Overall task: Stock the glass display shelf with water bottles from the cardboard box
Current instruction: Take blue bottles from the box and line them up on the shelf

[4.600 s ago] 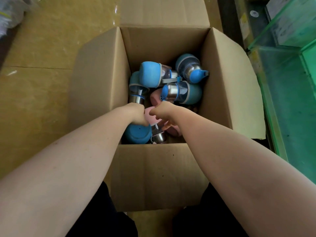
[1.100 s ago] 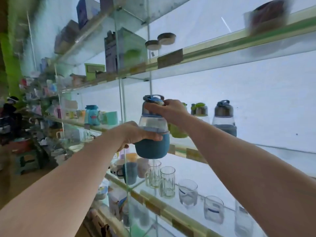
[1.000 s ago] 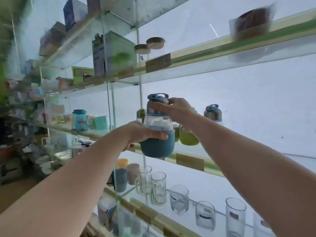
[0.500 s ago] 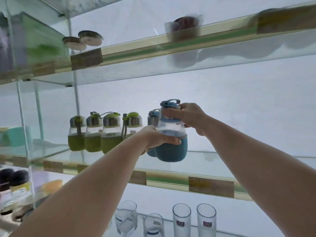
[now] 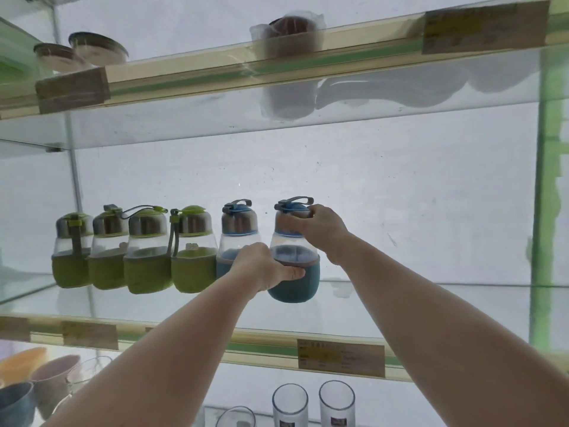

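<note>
The left hand wraps its fingers around the blue sleeve of the bottle. The right hand grips the cap. The bottle stands on the glass shelf, with a second blue bottle at 9 o'clock, then four green bottles.

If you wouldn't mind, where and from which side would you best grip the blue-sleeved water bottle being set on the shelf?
Probably as now: the left hand wraps the rounded blue sleeve of the blue-sleeved clear water bottle from its left, and the right hand pinches the narrower metal cap from the open right. The other blue bottle crowds its left side, so the right side is freer.
</note>
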The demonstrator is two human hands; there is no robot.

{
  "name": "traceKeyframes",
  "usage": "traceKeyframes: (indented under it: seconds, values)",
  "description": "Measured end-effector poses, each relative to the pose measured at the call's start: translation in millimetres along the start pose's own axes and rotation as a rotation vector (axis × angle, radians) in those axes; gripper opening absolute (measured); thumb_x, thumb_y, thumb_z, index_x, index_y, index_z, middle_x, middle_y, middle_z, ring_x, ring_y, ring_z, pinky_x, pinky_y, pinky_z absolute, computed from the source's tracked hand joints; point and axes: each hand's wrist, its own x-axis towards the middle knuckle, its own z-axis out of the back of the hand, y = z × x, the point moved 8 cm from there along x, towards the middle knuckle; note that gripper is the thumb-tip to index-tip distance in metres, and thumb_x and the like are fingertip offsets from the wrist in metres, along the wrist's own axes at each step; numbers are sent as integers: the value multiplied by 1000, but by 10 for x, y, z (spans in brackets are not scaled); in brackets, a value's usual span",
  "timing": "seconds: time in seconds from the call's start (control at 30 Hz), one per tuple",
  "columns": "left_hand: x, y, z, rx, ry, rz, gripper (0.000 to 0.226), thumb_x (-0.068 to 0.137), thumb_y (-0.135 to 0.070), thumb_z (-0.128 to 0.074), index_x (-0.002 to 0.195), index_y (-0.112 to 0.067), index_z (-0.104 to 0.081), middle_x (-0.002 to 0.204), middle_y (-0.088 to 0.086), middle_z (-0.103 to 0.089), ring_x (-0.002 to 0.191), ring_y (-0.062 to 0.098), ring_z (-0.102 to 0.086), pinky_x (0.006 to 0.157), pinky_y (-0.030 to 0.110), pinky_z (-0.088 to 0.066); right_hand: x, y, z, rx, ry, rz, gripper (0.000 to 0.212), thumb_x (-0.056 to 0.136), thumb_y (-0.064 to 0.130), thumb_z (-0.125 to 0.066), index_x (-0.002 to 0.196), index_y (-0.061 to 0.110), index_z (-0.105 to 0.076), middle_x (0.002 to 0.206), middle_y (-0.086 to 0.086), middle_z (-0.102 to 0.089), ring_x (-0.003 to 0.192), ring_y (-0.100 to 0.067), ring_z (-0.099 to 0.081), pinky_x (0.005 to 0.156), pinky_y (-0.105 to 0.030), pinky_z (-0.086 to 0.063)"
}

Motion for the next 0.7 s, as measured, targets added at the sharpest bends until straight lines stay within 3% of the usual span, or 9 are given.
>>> traceKeyframes:
  seconds: [0.1, 0.23, 0.33, 0.47, 0.53, 0.6, 0.7]
  values:
    - [22, -25, 5, 57, -66, -44, 54, 79, -44, -70, 115, -8, -56, 101, 6, -60, 85, 18, -53, 63, 23, -43, 111, -56, -61, -133, -47, -47, 46, 74, 50, -67, 107, 18, -67, 114, -4, -62, 101, -18, -59, 70, -25, -42]
    - [75, 9, -11, 89, -118, -75, 48, 84, -39, -66, 118, -8, -54, 103, 7, -61, 82, 18, -53, 58, 22, -41, 156, -87, -60, -228, -73, -49, 49, 76, 45, -70, 113, 15, -59, 120, -4, -57, 107, -18, -55, 79, -26, -41]
    - [105, 15, -27, 109, -133, -86, 48, 85, -38, -64, 120, -9, -51, 111, 8, -60, 86, 18, -53, 63, 22, -41, 155, -113, -54, -229, -86, -46, 55, 76, 45, -71, 118, 13, -55, 122, -4, -56, 108, -18, -54, 81, -27, -42]
    - [49, 1, -15, 45, -137, -102, 54, 87, -32, -63, 131, -10, -42, 121, 9, -56, 96, 21, -54, 73, 26, -48, 23, 61, -12, -357, -205, 7, 71, 81, 43, -67, 137, 12, -36, 138, -8, -38, 129, -24, -37, 101, -34, -34]
    - [-47, 5, 94, -62, -172, -110, 56, 87, -30, -63, 135, -13, -40, 113, 5, -58, 95, 20, -54, 77, 28, -51, -97, 320, 13, -423, -311, 154, 68, 87, 38, -61, 142, 15, -30, 144, -5, -31, 135, -21, -28, 107, -33, -26]
    - [-171, 42, 307, -136, -249, -112, 52, 88, -31, -63, 132, -13, -43, 97, 1, -56, 92, 20, -56, 83, 32, -52, -210, 591, -66, -418, -333, 282, 58, 90, 33, -58, 141, 17, -36, 144, -3, -33, 134, -19, -29, 107, -30, -25]
    - [-360, 242, 707, -111, -384, -68, 45, 89, -31, -61, 128, -14, -47, 97, 1, -59, 92, 20, -57, 83, 31, -51, -323, 918, -447, -295, -174, 363, 41, 92, 29, -55, 131, 17, -50, 134, -3, -49, 123, -19, -45, 96, -26, -34]
